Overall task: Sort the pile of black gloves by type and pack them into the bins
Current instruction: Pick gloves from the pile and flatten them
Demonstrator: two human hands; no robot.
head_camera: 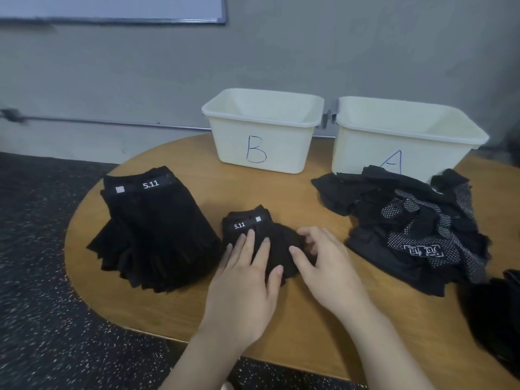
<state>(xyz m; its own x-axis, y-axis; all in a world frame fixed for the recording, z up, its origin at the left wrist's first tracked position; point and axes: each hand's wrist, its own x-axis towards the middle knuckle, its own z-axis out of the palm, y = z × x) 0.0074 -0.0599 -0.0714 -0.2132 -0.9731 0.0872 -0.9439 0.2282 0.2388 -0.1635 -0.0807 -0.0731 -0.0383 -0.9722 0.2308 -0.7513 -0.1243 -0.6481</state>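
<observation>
Black fabric everywhere on the round wooden table [174, 313]; neat stack of black "5.11"-labelled gloves [153, 229] near the left edge, cuffs toward the far edge; small black "5.11" glove bundle [260, 237] sits mid-table, toward the near edge, just beside that stack. Left hand [244, 288] lies flat on the bundle, fingers straight and spread, pressing down. Right hand [326, 263] is at the bundle's right side, fingers curled onto the fabric edge; looks like a light pinch, but the fingertips are partly hidden in black cloth. Loose pile of black gloves with white-dotted palms [416, 232] heaps near the right edge, touching the front wall of the cream plastic bin marked "A" [405, 130]; cream plastic bin marked "B" [263, 130] stands beside it at the far edge, centre; what's inside either bin isn't visible. More dark fabric [495, 316] at the near right edge, too blurred to identify. Grey wall [281, 52] behind; dark speckled floor [42, 277] to the left.
</observation>
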